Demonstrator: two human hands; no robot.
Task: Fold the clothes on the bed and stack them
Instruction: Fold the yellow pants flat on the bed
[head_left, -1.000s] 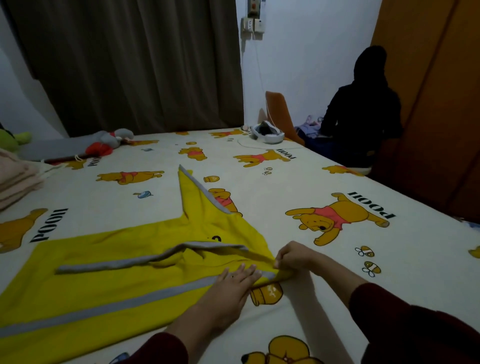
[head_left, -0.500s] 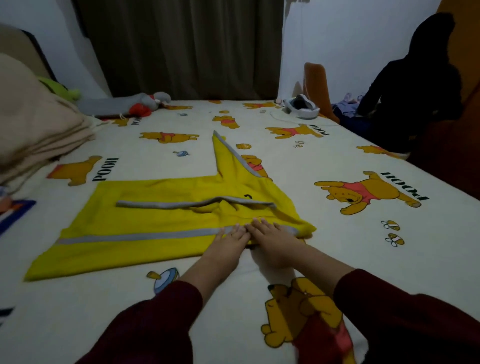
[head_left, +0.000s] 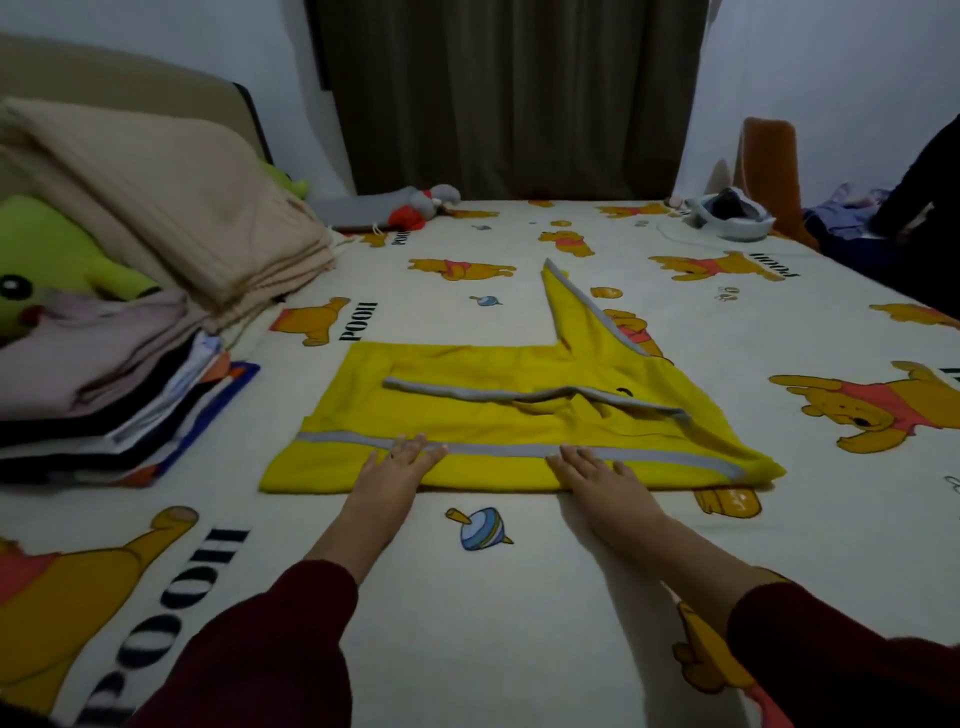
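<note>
Mid-frame on bed (head_left: 519, 597): left hand (head_left: 397, 462) and right hand (head_left: 589, 470) flat, fingers straight, pressing shirt (head_left: 493, 415) near edge. Risk: loose sleeve (head_left: 576, 312) bunches, spoiling the fold.

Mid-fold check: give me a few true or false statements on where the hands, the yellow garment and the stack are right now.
1. Both hands lie flat on the yellow garment with grey stripes. True: left hand and right hand press its near edge.
2. The right hand has a pinching grip on a sleeve. False: its fingers are straight.
3. One sleeve sticks out toward the brown curtain. True.
4. The pile of folded clothes sits right of the garment. False: it is on the left.
5. The green plush toy lies on the garment. False: it sits on the pile.
</note>
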